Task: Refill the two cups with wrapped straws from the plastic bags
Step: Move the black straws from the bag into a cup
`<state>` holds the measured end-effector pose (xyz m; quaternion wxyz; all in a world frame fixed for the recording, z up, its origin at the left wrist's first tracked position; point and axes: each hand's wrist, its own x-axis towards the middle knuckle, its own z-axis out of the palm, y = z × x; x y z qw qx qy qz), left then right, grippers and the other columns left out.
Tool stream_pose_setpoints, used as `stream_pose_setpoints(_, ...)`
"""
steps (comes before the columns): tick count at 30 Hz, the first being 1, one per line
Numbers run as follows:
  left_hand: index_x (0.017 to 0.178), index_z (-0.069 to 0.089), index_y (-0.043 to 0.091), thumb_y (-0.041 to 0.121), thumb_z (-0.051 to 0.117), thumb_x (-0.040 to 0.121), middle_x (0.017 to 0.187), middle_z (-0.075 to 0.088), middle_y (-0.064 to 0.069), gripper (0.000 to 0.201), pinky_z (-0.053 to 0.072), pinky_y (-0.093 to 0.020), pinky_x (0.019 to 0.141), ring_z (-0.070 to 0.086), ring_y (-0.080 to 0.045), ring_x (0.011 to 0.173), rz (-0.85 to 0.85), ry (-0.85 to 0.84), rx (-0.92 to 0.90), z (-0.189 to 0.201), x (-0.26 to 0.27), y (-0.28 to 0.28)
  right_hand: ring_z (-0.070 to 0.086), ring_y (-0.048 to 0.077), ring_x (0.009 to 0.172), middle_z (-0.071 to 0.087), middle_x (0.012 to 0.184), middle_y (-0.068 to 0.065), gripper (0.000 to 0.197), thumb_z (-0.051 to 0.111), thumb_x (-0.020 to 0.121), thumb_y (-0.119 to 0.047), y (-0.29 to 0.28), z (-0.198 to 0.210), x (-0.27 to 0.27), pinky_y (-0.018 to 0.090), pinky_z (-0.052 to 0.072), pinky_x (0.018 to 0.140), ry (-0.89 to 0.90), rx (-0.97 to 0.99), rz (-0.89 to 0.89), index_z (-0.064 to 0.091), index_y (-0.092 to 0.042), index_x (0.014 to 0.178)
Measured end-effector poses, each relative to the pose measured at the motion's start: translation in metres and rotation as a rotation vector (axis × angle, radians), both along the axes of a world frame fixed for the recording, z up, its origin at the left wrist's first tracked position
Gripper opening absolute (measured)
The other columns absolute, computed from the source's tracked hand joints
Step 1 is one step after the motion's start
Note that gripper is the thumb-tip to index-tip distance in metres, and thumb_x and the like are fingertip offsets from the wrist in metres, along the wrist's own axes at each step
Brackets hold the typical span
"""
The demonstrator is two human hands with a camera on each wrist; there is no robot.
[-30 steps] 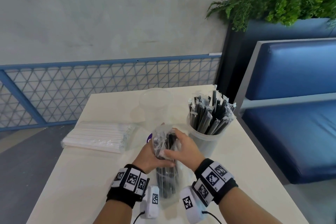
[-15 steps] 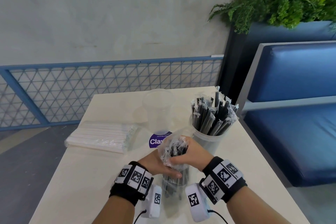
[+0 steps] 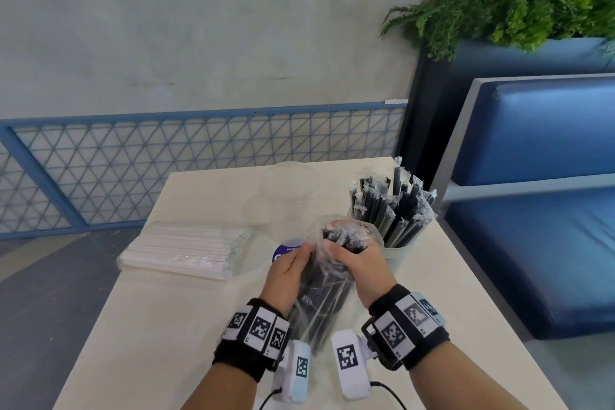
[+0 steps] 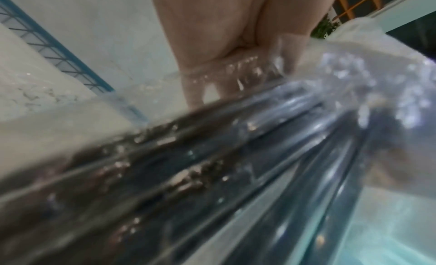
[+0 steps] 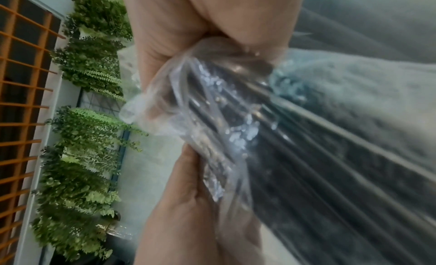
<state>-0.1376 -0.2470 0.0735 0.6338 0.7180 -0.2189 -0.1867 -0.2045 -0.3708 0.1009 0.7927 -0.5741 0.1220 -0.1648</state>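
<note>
I see bare forearms, each with a black wristband (image 3: 248,348) ringed by white tiles printed with black square codes. Under each wrist hangs a white camera pod (image 3: 350,363) carrying its own code marker, and a thin black cable (image 3: 389,391) trails from it.

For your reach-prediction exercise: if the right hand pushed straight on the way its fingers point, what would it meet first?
Probably the clear plastic cup packed with black wrapped straws: the right hand, gripping the clear bag of black straws, points away toward it. Depth between them is unclear.
</note>
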Motion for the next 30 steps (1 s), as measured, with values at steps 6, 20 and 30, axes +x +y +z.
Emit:
stream_pose_setpoints(6, 0.071, 0.066, 0.001, 0.023, 0.036, 0.098, 0.073, 0.065, -0.012, 0.046, 0.039, -0.027, 0.072, 0.058, -0.022, 0.073, 0.054, -0.061, 0.104, -0.004, 0.004, 0.0, 0.067, 0.024, 0.073, 0.07, 0.082, 0.01, 0.017, 0.065, 0.078, 0.004, 0.0, 0.004, 0.0, 0.034, 0.055, 0.069, 0.005, 0.016, -0.048, 0.066, -0.007, 0.091)
stream_pose_setpoints(20, 0.101, 0.056, 0.034, 0.009, 0.078, 0.07, 0.107, 0.067, 0.008, 0.045, 0.048, -0.028, 0.097, 0.063, -0.003, 0.103, -0.34, -0.052, 0.127, 0.008, 0.006, 0.009, 0.066, 0.02, 0.081, 0.07, 0.082, 0.003, 0.018, 0.071, 0.075, -0.006, -0.007, 0.035, 0.005, 0.034, 0.053, 0.075, -0.19, 0.092, -0.121, 0.065, -0.009, 0.092)
stream_pose_setpoints(30, 0.104, 0.057, 0.033, 0.012, 0.078, 0.066, 0.104, 0.068, 0.012, 0.048, 0.049, -0.022, 0.092, 0.064, -0.002, 0.103, -0.397, -0.032, 0.116, 0.003, 0.005, 0.01, 0.067, 0.018, 0.085, 0.074, 0.082, 0.0, 0.025, 0.072, 0.066, 0.002, -0.006, 0.033, -0.001, 0.026, 0.056, 0.075, -0.037, -0.016, 0.098, 0.07, -0.013, 0.085)
